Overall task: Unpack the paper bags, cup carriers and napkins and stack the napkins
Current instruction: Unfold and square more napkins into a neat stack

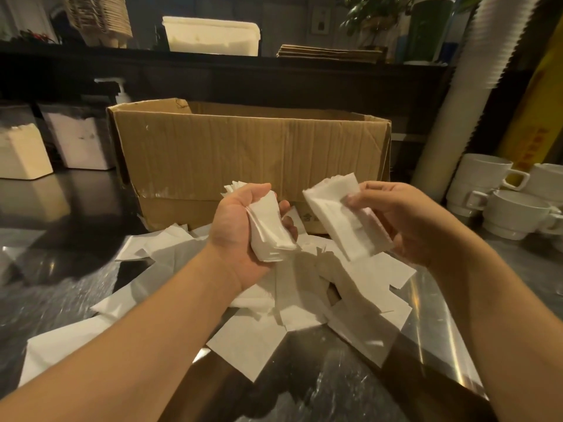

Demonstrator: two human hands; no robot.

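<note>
Behind, a cardboard box [249, 159] is stood on the steel counter [61, 269]; loose napkins [350, 306] are strewn before it. One napkin wad [269, 229] is gripped by the curled left hand [240, 229], another napkin stack [341, 217] pinched by the right hand [405, 220].

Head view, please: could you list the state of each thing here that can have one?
Left hand: grips a napkin bundle.
Right hand: pinches a second napkin bundle.
Loose napkins: scattered, unstacked, on the counter.
Cardboard box: upright, top open.
White cups: stacked, upright.
Pump bottle: upright behind the box.
</note>
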